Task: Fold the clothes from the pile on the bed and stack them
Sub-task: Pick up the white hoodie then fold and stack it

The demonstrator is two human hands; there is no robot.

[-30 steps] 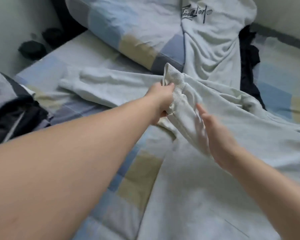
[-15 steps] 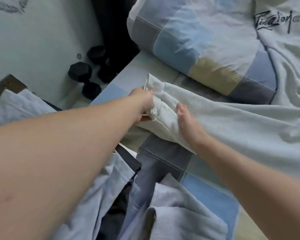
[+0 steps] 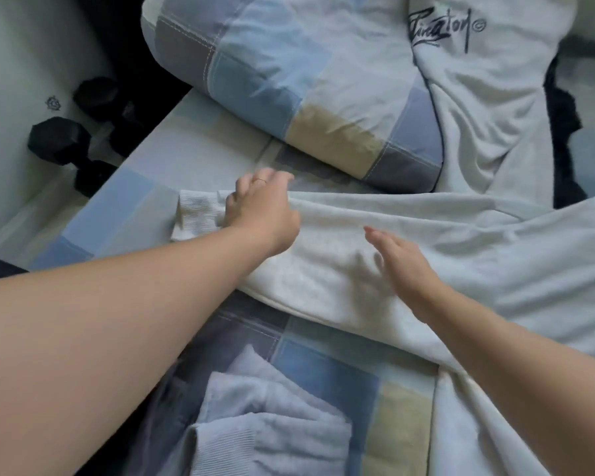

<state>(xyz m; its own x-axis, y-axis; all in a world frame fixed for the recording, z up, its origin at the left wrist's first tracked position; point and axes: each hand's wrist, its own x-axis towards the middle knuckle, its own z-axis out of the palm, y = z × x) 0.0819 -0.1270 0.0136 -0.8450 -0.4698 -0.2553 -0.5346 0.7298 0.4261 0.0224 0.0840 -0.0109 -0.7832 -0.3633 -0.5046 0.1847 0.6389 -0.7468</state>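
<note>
My left hand [image 3: 261, 207] lies on the long sleeve [image 3: 340, 249] of a white sweatshirt [image 3: 546, 269], right next to its ribbed cuff [image 3: 196, 218]. My fingers are bent over the cloth, but I cannot tell if they pinch it. My right hand [image 3: 402, 266] is flat with straight fingers, on the sleeve or just over it; it looks blurry. The sleeve lies stretched across the checked bed sheet [image 3: 124, 201], in front of the pillow [image 3: 289, 80]. A gray top with black writing [image 3: 478, 97] lies partly on the pillow. A light blue top [image 3: 272, 424] sits near me. Black dumbbells [image 3: 59, 139] are beside the bed.
</note>
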